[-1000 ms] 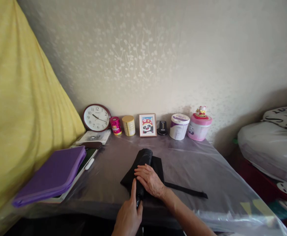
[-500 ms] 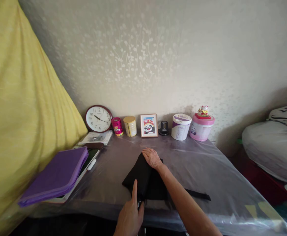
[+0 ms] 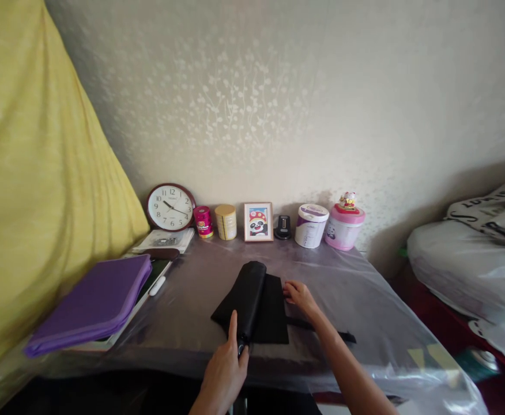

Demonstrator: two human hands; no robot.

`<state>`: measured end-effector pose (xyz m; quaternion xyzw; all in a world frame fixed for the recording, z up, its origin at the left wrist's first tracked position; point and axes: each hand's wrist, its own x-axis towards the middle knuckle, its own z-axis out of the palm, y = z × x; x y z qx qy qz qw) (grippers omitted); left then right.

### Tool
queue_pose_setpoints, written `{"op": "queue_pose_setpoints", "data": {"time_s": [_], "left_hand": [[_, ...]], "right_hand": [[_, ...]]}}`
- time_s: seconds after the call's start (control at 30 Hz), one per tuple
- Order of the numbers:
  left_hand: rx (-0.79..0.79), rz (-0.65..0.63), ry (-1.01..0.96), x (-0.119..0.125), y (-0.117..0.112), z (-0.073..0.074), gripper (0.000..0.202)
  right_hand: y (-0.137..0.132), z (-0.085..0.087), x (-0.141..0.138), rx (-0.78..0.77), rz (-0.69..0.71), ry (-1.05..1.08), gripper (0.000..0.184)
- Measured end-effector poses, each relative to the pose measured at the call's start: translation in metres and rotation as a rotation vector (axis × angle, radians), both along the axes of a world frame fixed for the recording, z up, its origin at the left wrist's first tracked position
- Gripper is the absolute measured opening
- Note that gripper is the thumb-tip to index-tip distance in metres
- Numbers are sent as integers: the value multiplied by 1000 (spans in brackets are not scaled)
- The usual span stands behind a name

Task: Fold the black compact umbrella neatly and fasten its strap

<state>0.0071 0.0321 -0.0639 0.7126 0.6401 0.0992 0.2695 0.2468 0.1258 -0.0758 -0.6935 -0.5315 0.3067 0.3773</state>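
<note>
A folded black umbrella (image 3: 249,300) lies on a plastic-covered table (image 3: 343,288), its fabric spread flat to either side. My left hand (image 3: 224,372) holds the near handle end, forefinger stretched along the shaft. My right hand (image 3: 298,294) rests at the right edge of the black fabric, fingers curled on the cloth. A black strap (image 3: 321,330) trails from the umbrella to the right, under my right forearm.
A purple zip case (image 3: 90,305) lies on books at the left. Along the wall stand a clock (image 3: 169,206), a red tin (image 3: 203,221), a gold tin (image 3: 226,221), a framed picture (image 3: 258,221), a white tub (image 3: 311,225) and a pink tub (image 3: 344,226). Yellow curtain left, bedding right.
My right hand went from the middle of the umbrella to its far tip, then down to the fabric's right edge. My left hand stayed on the handle end.
</note>
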Motion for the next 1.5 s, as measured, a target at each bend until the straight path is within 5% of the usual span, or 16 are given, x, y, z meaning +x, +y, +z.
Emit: {"op": "queue_pose_setpoints", "data": {"time_s": [0.23,0.93,1.5], "left_hand": [[-3,3,12,-2,1,0,68],[-21,-14,7,-1,1,4,70],[-27,-12,-42,-3,2,1,66]], "right_hand": [[-13,7,-24,12,-15,245,30],[9,38,-91,71,43,195,39],[4,26,-122,283,131,-414,29]]}}
